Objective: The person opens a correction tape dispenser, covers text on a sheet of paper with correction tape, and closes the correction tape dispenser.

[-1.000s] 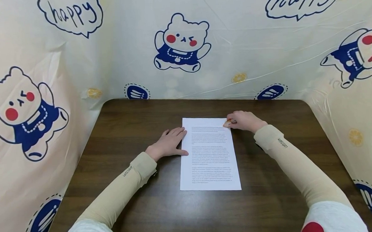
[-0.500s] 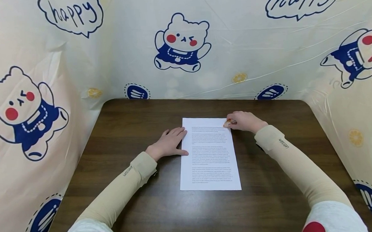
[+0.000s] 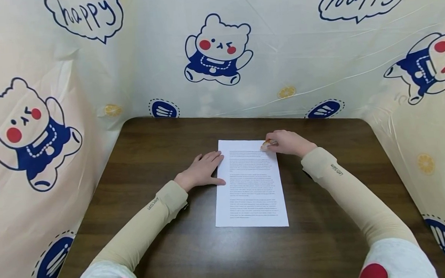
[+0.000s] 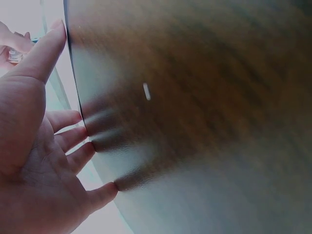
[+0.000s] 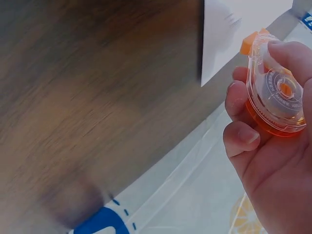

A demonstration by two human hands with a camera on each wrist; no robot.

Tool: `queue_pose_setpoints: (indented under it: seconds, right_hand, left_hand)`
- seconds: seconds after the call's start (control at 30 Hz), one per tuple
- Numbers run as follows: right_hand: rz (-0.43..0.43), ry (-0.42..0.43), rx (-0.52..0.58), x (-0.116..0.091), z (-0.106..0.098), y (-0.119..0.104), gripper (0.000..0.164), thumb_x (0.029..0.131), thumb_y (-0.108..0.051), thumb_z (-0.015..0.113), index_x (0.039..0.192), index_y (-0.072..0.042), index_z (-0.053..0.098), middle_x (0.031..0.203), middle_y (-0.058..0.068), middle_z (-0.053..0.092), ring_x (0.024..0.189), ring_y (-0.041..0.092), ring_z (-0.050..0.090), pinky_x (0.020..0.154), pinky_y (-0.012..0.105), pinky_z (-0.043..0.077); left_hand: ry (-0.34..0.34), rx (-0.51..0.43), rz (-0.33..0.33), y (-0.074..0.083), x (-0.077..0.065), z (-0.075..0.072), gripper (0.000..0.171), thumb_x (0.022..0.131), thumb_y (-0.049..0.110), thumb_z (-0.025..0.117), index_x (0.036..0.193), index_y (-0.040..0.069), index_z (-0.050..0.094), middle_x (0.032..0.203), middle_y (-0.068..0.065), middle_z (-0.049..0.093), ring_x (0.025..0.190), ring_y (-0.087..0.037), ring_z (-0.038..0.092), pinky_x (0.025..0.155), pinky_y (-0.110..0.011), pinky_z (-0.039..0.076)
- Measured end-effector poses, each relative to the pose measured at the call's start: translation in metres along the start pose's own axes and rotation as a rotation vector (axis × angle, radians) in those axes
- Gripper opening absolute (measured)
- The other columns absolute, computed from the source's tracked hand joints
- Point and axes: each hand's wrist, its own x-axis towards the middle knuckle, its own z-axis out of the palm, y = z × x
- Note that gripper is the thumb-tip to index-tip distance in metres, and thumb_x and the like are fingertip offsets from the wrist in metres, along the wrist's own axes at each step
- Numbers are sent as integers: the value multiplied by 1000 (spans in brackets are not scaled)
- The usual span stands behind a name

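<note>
A sheet of printed paper point(image 3: 252, 185) lies on the dark wooden table, covered in paragraphs of small text. My left hand point(image 3: 201, 171) rests with fingers spread over the sheet's left edge, thumb and fingertips on the paper. At the top right of the sheet, my right hand point(image 3: 290, 143) grips a correction tape point(image 5: 277, 95) with a clear and orange case, thumb on one face and fingers curled behind. Its orange tip end point(image 5: 248, 43) points towards the paper. In the head view the tape's tip is at the right end of the top text line.
The brown table point(image 3: 162, 142) has rounded far corners. Behind it and on both sides hangs a pale curtain point(image 3: 146, 46) printed with bears, slices of orange and "happy" bubbles.
My right hand stays still at first, then moves a little left over the sheet with the correction tape. My left hand keeps its place on the paper.
</note>
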Motion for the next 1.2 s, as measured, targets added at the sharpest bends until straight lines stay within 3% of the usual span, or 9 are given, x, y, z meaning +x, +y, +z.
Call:
queue_pose_setpoints:
  seconds: [0.6,0.93,1.2]
  right_hand:
    - [-142,-16,32,34,9,-41,25,101,-24,70,121,-8,70,106,6,70,89,21,61,85,38,54]
    - [-173,-14,53,53,12,-69,26,104,-25,66,124,-9,67,110,6,71,94,21,63,90,38,55]
    - [-175,-22,52,62,18,-77,22,106,-27,64,121,-11,68,114,7,71,100,22,65,95,40,54]
  left_hand:
    - [0,-6,4,0,-1,-1,103,91,65,70,165,7,27,173,-13,21,159,-32,18,124,-66,13]
    - [-2,1,16,0,-1,-1,102,92,65,69,165,6,27,173,-14,20,159,-33,19,123,-67,14]
    - [-1,-2,13,1,-2,-2,102,92,64,70,165,7,28,173,-14,20,159,-32,19,123,-66,14]
